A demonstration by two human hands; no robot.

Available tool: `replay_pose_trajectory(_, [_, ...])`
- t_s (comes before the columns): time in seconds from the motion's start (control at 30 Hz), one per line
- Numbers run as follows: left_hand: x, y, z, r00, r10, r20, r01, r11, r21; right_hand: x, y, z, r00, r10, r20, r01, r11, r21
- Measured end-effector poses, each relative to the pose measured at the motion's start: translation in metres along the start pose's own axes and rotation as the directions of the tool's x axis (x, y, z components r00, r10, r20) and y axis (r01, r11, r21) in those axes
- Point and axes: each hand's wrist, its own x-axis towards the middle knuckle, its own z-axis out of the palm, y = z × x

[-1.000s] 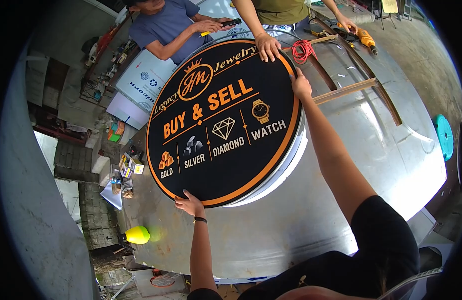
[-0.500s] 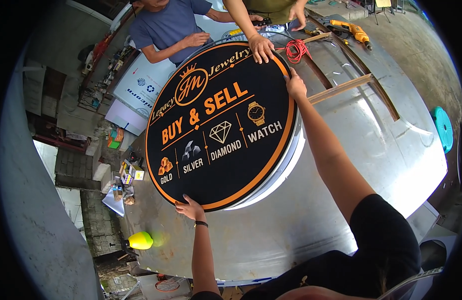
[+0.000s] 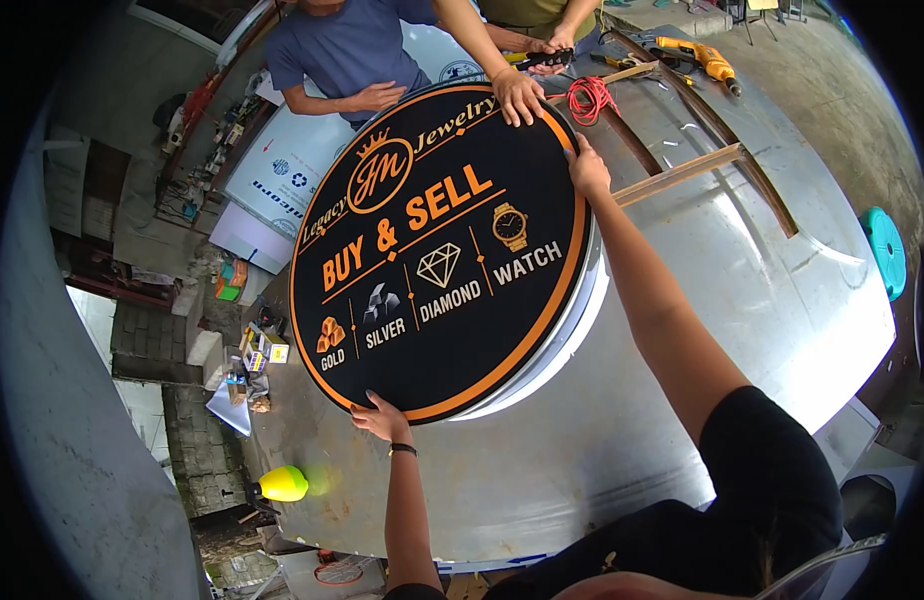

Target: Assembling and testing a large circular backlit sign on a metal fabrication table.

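Note:
A large round sign (image 3: 452, 350), black-faced with an orange border and a pale, thick side, lies on the metal-topped table (image 3: 682, 370). My left hand (image 3: 384, 417), with a dark band at the wrist, grips its near edge, thumb on the face. At the sign's right edge, my right hand (image 3: 589, 170) is wrapped round the rim; its fingers are partly hidden beneath. A co-worker's hand (image 3: 519, 97) rests on the sign's far edge. Behind it, other hands hold a black hand tool (image 3: 542, 60), possibly pliers.
A coiled red cable (image 3: 590, 100), metal frame bars (image 3: 679, 174) and a yellow-orange drill (image 3: 704, 60) lie at the far right. A yellow spray bottle (image 3: 284, 484) is near left. A teal stool (image 3: 884, 254) stands beyond the right edge. Two co-workers stand at the far side.
Beyond the sign, a co-worker's hand has come over to the black tool, and the co-worker in blue has shifted slightly right. My hands and the sign have hardly moved.

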Motion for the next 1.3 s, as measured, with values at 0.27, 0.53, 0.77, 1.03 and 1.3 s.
replay_pose_trajectory(0.27, [0.0008,-0.0009,-0.0002,1.000,0.012,0.002,-0.012,1.000,-0.004,0.0013,0.0000,0.0006,1.000,0.001,0.007,-0.001,1.000,0.001])
replay_pose_trajectory(0.53, [0.0021,-0.0021,0.0020,1.000,0.002,-0.013,-0.002,1.000,0.013,0.0017,0.0003,0.0000,1.000,0.003,0.015,-0.003,1.000,-0.003])
replay_pose_trajectory(0.77, [0.0034,-0.0045,0.0034,0.999,0.024,-0.027,-0.024,1.000,0.010,0.0015,-0.0005,-0.0005,1.000,0.001,-0.010,-0.001,1.000,0.028])
replay_pose_trajectory(1.03, [-0.0001,0.0009,0.0001,1.000,-0.006,0.013,0.006,1.000,0.006,0.0015,0.0005,-0.0021,1.000,0.018,0.018,-0.019,1.000,0.021])
replay_pose_trajectory(1.3, [0.0025,-0.0025,0.0000,1.000,0.018,0.016,-0.018,1.000,0.004,0.0024,0.0025,0.0022,1.000,-0.004,-0.021,0.005,0.998,0.056])
